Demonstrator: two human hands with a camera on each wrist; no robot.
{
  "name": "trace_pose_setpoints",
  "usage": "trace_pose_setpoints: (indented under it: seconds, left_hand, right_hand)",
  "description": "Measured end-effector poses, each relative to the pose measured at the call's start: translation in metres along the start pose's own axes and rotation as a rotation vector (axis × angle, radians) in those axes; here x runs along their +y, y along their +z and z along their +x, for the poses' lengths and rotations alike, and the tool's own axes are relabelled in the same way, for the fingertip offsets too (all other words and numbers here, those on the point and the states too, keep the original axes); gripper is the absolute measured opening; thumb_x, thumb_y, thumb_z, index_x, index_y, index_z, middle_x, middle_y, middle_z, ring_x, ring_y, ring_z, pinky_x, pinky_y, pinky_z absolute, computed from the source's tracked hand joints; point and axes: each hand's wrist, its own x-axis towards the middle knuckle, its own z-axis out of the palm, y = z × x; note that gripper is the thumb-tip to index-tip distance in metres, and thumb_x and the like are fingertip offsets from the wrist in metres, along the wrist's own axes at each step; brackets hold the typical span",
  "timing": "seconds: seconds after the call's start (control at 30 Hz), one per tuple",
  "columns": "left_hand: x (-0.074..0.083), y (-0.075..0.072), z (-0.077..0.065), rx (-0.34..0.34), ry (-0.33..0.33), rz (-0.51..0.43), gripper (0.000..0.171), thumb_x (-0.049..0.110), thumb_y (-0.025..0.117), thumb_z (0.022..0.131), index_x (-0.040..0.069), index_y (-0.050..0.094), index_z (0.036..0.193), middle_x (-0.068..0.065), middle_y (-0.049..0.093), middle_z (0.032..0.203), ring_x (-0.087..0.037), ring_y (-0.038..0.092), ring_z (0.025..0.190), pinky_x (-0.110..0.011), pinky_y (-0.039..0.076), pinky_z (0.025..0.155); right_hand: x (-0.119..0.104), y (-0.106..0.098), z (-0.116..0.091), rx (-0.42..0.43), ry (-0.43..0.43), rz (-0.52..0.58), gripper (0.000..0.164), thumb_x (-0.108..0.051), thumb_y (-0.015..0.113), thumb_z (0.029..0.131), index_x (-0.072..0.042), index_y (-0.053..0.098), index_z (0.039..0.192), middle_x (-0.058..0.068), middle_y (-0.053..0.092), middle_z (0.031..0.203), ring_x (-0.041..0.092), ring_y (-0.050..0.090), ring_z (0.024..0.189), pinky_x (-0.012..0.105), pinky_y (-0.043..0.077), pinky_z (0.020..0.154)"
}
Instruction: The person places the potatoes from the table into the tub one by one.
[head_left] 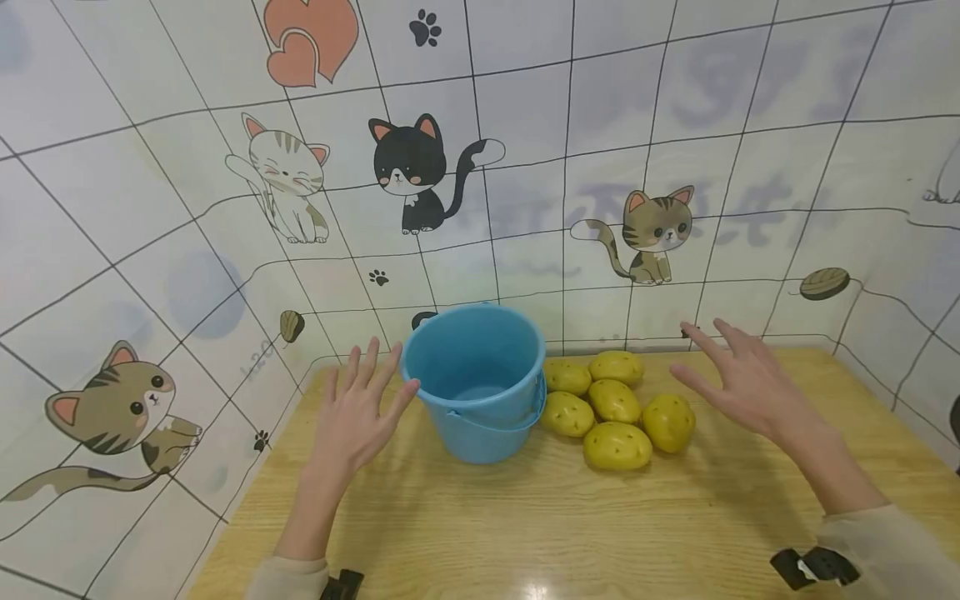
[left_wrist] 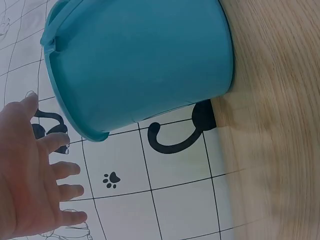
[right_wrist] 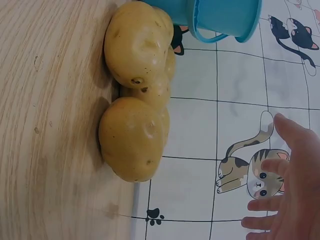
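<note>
The cat-patterned tiled wall [head_left: 675,108] filled the back and left side of the scene, wrapping the corner behind everything. In front of it lay the wooden table [head_left: 525,525], pale grain running across. And there on the table, near the back edge, stood the blue bucket [head_left: 476,379], upright, mouth open to the camera, its handle folded down along the front. Just beside it on the right sat the potatoes [head_left: 615,404], six yellow ones bunched together, touching one another, the nearest of them right against the bucket's side.

Now the hands. The left hand [head_left: 356,417] hovered just left of the bucket, fingers spread and straight, gripping nothing; its thumb looked close to the rim, though contact could not be told from the head view, and the left wrist view showed a gap between the fingers [left_wrist: 60,170] and the bucket wall. The right hand [head_left: 738,379] was over the table just right of the potatoes, fingers splayed and relaxed, holding nothing, clear of the nearest potato.
</note>
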Motion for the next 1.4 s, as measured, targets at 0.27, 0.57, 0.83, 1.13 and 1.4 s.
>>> trace_pose_setpoints:
  seconds: [0.27,0.57,0.83,1.13,1.4]
  left_hand:
    - [0.002,0.003,-0.003,0.017,0.035,-0.037,0.07,0.062,0.037,0.102,0.026,0.025,0.161,-0.008,0.013,0.168,-0.033,0.006,0.154,-0.06,0.004,0.119]
    - [0.004,0.007,-0.003,0.064,0.098,-0.118,0.068,0.058,0.043,0.103,0.027,0.027,0.161,-0.009,0.018,0.167,-0.03,0.007,0.154,-0.058,0.007,0.119]
    - [0.008,0.014,-0.005,0.073,0.131,-0.161,0.063,0.054,0.044,0.104,0.027,0.031,0.159,-0.004,0.018,0.167,-0.025,0.009,0.154,-0.052,0.011,0.121]
    - [0.011,0.021,-0.007,0.147,0.219,-0.212,0.062,0.047,0.055,0.101,0.022,0.04,0.156,-0.011,0.031,0.162,-0.028,0.027,0.15,-0.053,0.02,0.118]
    - [0.011,0.028,-0.006,0.232,0.298,-0.258,0.057,0.041,0.063,0.098,0.016,0.051,0.148,-0.01,0.04,0.158,-0.031,0.034,0.146,-0.058,0.026,0.113]
  right_hand:
    - [0.002,0.009,-0.002,-0.01,0.003,0.031,0.078,-0.053,0.052,0.101,-0.017,0.021,0.162,0.038,0.019,0.156,0.064,0.023,0.135,0.078,0.017,0.102]
    - [0.008,0.017,-0.005,-0.005,-0.009,0.059,0.08,-0.052,0.056,0.099,-0.017,0.02,0.162,0.038,0.023,0.154,0.063,0.028,0.133,0.08,0.022,0.097]
    - [0.013,0.029,-0.007,-0.026,0.001,0.094,0.082,-0.051,0.056,0.1,-0.016,0.016,0.162,0.039,0.023,0.154,0.066,0.027,0.132,0.082,0.021,0.096]
    - [0.017,0.04,-0.011,-0.054,0.007,0.141,0.084,-0.05,0.058,0.099,-0.013,0.018,0.162,0.035,0.022,0.156,0.063,0.027,0.134,0.081,0.023,0.096]
    - [0.019,0.049,-0.015,-0.076,0.003,0.172,0.085,-0.049,0.06,0.098,-0.01,0.019,0.161,0.036,0.024,0.155,0.062,0.027,0.135,0.081,0.023,0.096]
